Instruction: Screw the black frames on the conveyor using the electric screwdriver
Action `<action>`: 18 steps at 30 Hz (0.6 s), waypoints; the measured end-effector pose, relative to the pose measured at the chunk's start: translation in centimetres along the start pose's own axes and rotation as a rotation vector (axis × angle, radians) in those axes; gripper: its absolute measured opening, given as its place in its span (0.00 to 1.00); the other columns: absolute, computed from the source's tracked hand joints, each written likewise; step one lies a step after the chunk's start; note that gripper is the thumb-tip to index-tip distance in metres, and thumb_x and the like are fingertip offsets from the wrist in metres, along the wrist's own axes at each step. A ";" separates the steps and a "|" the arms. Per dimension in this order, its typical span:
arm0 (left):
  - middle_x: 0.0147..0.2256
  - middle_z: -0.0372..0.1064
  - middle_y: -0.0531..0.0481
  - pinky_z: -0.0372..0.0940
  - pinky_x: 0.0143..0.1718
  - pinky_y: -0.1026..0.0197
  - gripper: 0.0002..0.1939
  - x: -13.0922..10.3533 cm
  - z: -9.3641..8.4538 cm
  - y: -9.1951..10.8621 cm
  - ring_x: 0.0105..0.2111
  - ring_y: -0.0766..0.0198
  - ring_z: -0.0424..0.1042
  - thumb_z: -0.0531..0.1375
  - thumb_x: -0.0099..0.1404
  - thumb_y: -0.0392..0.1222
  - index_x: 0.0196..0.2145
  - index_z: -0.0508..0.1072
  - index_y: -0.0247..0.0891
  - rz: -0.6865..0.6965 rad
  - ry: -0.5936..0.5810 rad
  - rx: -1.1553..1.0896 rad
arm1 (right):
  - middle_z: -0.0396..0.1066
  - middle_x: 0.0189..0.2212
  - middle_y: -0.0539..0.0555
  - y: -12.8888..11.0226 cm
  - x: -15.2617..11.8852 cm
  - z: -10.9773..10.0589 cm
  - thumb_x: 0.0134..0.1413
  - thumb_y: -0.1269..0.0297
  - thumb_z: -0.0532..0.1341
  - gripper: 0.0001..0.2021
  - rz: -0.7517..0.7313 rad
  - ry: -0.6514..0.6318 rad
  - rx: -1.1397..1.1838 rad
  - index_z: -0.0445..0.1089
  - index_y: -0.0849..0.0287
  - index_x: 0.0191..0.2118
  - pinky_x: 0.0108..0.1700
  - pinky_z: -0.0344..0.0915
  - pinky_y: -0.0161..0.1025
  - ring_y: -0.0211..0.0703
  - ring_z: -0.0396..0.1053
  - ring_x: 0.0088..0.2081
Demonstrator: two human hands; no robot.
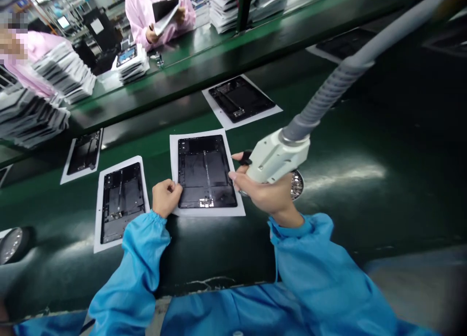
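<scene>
A black tablet housing (226, 190) lies on a white sheet (175, 146) in front of me. A pale strip runs down its middle. My left hand (167, 198) is closed at the housing's left edge, fingertips curled inward; what they pinch is hidden. On the other side, my right hand (268, 195) wraps the lower end of a white hand tool (279, 156) with a thick grey hose (324, 90). The tool's dark front part (246, 157) points toward the housing's right edge, its tip hidden by my fingers. Partly behind this hand sits a round dish of small parts (297, 185).
More housings on sheets lie left (124, 195), farther left (84, 153) and beyond (242, 100) on the green bench (339, 180). Another round dish (12, 243) stands far left. Past a raised ledge (175, 90), stacks (65, 70) and co-workers in pink (136, 14) appear.
</scene>
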State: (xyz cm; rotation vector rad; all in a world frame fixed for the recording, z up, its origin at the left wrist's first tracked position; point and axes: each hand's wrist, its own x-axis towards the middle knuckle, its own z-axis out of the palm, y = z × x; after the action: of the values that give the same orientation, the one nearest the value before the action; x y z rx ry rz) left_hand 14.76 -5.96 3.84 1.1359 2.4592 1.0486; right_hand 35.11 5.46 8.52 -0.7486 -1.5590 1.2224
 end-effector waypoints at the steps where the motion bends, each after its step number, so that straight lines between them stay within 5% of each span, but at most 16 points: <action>1: 0.15 0.55 0.57 0.52 0.23 0.65 0.13 0.3 0.1 0.0 0.18 0.70 0.56 0.57 0.51 0.42 0.14 0.57 0.39 0.003 0.083 -0.081 | 0.66 0.16 0.44 0.0 -0.2 -0.2 0.43 0.69 0.65 0.09 0.008 -0.020 0.003 0.71 0.58 0.35 0.27 0.69 0.39 0.35 0.63 0.17; 5: 0.18 0.59 0.58 0.53 0.21 0.68 0.10 3.5 0.2 0.6 0.18 0.72 0.58 0.59 0.49 0.40 0.20 0.59 0.39 0.022 0.308 -0.336 | 0.67 0.16 0.46 0.5 -0.4 -0.3 0.44 0.65 0.66 0.10 -0.015 -0.071 0.006 0.72 0.60 0.35 0.22 0.66 0.36 0.37 0.65 0.18; 13: 0.19 0.56 0.62 0.54 0.22 0.69 0.11 16.2 -1.6 2.1 0.18 0.73 0.57 0.59 0.50 0.32 0.28 0.59 0.39 0.057 0.428 -0.299 | 0.66 0.16 0.48 1.0 -0.1 0.9 0.44 0.67 0.62 0.03 -0.158 -0.104 -0.070 0.70 0.59 0.28 0.19 0.61 0.34 0.36 0.63 0.17; 18: 0.23 0.64 0.56 0.65 0.30 0.63 0.14 19.5 -3.6 2.4 0.25 0.67 0.66 0.67 0.48 0.31 0.31 0.66 0.36 0.057 0.404 -0.217 | 0.62 0.14 0.45 0.5 0.3 0.9 0.43 0.69 0.61 0.04 -0.234 -0.092 -0.012 0.65 0.58 0.24 0.17 0.59 0.31 0.32 0.58 0.15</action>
State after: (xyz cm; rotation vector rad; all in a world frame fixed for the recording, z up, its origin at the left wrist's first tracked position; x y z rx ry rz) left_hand 1.36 7.63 9.61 1.0115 2.5242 1.6576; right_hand 34.15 5.63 8.15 -0.5069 -1.6785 1.0870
